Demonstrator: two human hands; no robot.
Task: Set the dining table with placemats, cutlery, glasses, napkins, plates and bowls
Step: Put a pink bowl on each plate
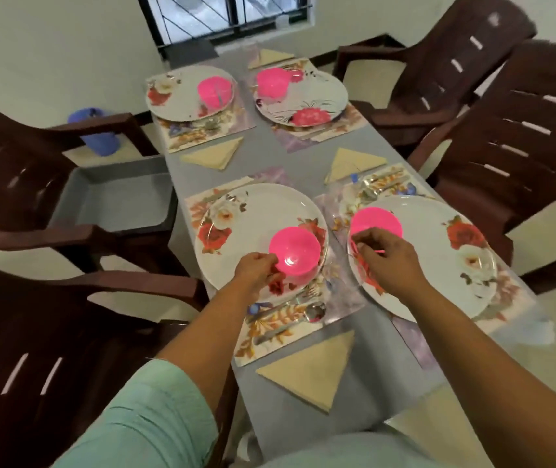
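Both hands are at the two near pink bowls, each bowl sitting on a floral plate on its placemat on the bench (270, 157). The left hand (257, 269) has its grip pinched on the near rim of the left bowl (294, 246), which sits toward the near half of the left plate (236, 238); the right hand (384, 256) has its fingers curled at the near edge of the right bowl (376, 224) on the right plate (438, 251), seemingly pinching the rim, though a thin pink sliver shows between the fingers and I cannot tell whether it is rim or something else. The likeliest slip, I judge, is a light plastic bowl skating on the smooth plate when nudged from one edge — it could slide off-centre or tip toward the cutlery (290, 315) lying just below the left plate. The right plate already overhangs its mat toward the bench edge, so a push that way could shift it further. Hard to read: the glasses are barely visible, if present at all; the far settings are blurred; the right bowl's near wall is hidden behind the hand; and the near napkin (310, 369) lies clear, but the bench's closest end is cut off by the sleeves.
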